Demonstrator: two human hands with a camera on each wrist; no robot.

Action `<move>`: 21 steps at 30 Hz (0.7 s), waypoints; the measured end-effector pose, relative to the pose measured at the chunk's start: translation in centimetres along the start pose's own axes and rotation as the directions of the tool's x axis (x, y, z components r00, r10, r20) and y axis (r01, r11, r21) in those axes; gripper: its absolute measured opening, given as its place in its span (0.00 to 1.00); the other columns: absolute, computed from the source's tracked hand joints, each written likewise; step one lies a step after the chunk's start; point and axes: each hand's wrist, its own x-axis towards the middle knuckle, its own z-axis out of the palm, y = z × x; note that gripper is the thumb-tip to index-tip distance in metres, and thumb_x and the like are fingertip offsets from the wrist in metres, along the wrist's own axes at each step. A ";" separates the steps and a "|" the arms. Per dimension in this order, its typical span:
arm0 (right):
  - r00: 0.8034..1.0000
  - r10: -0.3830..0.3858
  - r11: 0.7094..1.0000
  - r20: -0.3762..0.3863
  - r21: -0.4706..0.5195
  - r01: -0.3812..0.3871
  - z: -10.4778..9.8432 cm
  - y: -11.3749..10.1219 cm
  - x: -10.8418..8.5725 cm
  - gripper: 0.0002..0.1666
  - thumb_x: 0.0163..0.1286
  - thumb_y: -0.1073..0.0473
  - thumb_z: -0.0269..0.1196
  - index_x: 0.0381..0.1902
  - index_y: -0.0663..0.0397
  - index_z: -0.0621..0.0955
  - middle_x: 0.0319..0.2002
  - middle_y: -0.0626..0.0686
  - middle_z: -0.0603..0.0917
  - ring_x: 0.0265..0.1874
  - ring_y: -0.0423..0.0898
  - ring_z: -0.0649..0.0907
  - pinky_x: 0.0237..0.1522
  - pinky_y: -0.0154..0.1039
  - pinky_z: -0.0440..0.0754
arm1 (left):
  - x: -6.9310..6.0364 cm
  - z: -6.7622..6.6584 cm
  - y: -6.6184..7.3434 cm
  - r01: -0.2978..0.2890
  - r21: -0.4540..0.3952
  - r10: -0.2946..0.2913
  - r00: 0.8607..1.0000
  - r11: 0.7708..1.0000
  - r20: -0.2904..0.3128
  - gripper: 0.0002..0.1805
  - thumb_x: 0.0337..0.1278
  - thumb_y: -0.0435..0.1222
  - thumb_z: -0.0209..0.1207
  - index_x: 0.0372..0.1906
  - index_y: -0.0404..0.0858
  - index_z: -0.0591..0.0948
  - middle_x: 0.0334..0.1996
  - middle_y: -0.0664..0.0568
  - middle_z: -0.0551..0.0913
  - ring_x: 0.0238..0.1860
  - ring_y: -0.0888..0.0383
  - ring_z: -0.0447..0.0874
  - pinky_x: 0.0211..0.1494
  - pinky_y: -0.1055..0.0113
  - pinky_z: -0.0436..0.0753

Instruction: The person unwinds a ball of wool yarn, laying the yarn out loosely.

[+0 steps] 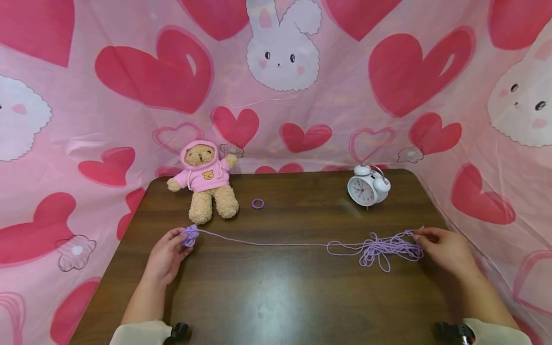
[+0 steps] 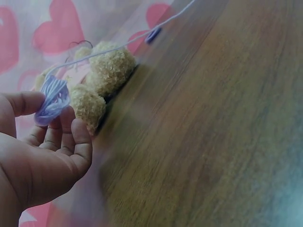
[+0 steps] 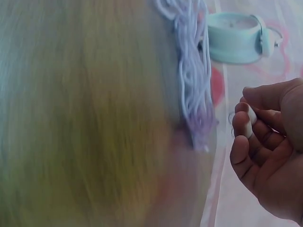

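My left hand (image 1: 166, 254) pinches a small wound bundle of lilac yarn (image 1: 189, 236) between thumb and fingers, just in front of the teddy bear (image 1: 210, 179). In the left wrist view the bundle (image 2: 52, 100) shows its wrapped loops. One strand (image 1: 263, 244) runs from it across the table to a loose tangle of the same yarn (image 1: 385, 250) on the right. Beside that tangle is my right hand (image 1: 446, 247), its fingers loosely bent. The right wrist view shows a gap between this hand (image 3: 272, 142) and the yarn (image 3: 194, 71), with nothing visible in its fingers.
A purple ring (image 1: 258, 203) lies right of the bear, which wears a pink hoodie. A white twin-bell alarm clock (image 1: 366, 187) stands at the back right of the brown wooden table (image 1: 258, 306). Pink cloth with hearts and rabbits (image 1: 345, 72) hangs behind and at both sides.
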 end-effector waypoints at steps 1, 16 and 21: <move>1.000 -0.002 1.000 -0.004 0.003 0.002 0.2 -0.4 0.1 0.17 0.71 0.51 0.68 0.46 0.60 0.89 0.43 0.66 0.89 0.38 0.59 0.85 0.30 0.38 0.75 | 0.0 0.1 0.0 0.001 0.004 -0.001 1.000 1.000 0.002 0.02 0.79 0.36 0.54 0.48 0.46 0.75 0.39 0.59 0.83 0.42 0.63 0.82 0.52 0.66 0.81; 0.999 -0.031 0.997 0.028 0.074 0.029 2.2 -5.4 1.7 0.19 0.73 0.47 0.66 0.49 0.55 0.89 0.39 0.56 0.91 0.37 0.50 0.84 0.36 0.43 0.78 | 0.5 1.6 -0.5 -0.020 0.010 0.020 1.000 1.000 0.021 0.03 0.79 0.34 0.53 0.46 0.46 0.76 0.37 0.59 0.84 0.40 0.63 0.83 0.50 0.65 0.81; 0.998 -0.059 0.991 0.017 0.117 0.057 3.2 -7.0 2.2 0.17 0.73 0.48 0.67 0.48 0.55 0.89 0.38 0.54 0.91 0.35 0.48 0.84 0.35 0.43 0.78 | 0.6 2.4 -0.5 -0.003 0.008 0.003 1.000 1.000 0.014 0.03 0.78 0.33 0.54 0.46 0.45 0.76 0.37 0.59 0.85 0.41 0.63 0.83 0.51 0.64 0.81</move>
